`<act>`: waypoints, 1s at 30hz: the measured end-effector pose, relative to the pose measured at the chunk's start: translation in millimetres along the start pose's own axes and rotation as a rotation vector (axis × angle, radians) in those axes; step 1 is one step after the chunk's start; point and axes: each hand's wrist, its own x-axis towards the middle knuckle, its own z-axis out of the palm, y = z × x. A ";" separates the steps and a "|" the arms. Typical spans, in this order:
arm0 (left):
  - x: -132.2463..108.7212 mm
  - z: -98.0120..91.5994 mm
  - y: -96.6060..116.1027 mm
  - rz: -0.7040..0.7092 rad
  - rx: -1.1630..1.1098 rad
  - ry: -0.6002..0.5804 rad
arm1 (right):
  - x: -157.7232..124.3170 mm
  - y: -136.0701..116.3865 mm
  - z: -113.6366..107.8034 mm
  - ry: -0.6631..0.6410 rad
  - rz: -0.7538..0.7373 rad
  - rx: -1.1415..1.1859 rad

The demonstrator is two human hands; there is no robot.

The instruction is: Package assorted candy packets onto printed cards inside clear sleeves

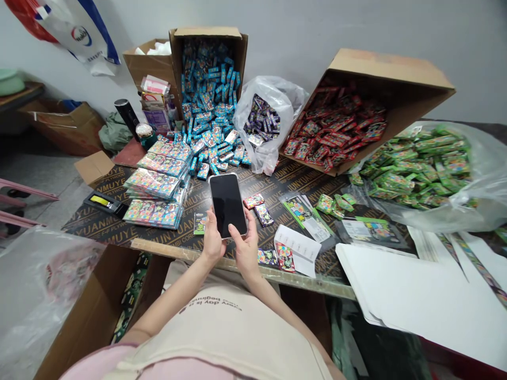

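Observation:
A smartphone (pixel 227 200) with a dark screen is held upright over the table's front edge. My left hand (pixel 214 237) grips its lower left side. Around its lower right corner my right hand (pixel 246 245) is closed, the thumb lying on the screen's bottom. Just right of the phone lie a small red packet (pixel 254 200) and a purple packet (pixel 263 215). Partly hidden behind my left hand is a green card packet (pixel 199 224). Near my right wrist, another red packet (pixel 285 257) rests on a folded white paper (pixel 303 248).
Stacked packet sheets (pixel 154 211) stand at left beside a tape dispenser (pixel 105 203). Behind are a carton of blue packets (pixel 209 79), a bag of purple packets (pixel 263 119) and a carton of red packets (pixel 340 126). Right are bagged green packets (pixel 420 166) and white sheets (pixel 428 295).

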 end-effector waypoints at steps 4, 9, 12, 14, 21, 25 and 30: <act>1.2 -1.9 -2.8 0.000 -0.015 -0.024 | 0.2 -1.2 1.7 0.010 0.009 0.028; 0.7 -0.9 -1.3 -0.017 -0.046 -0.033 | 0.1 0.0 2.9 0.008 0.017 0.061; 0.5 2.4 1.8 -0.024 -0.084 -0.063 | -0.5 1.9 2.7 0.007 0.032 0.100; 1.0 4.0 4.0 -0.030 -0.106 -0.092 | -0.6 2.5 1.9 -0.004 0.048 0.127; 4.7 -8.4 9.3 -0.105 -0.122 -0.120 | 7.5 -2.5 -8.9 -0.056 0.131 0.183; 3.7 -20.8 6.6 -0.167 -0.119 -0.151 | 15.1 -2.7 -16.2 -0.069 0.205 0.126; -2.4 -35.0 -1.4 -0.246 -0.028 -0.246 | 41.7 -2.5 -25.6 -0.079 0.129 0.028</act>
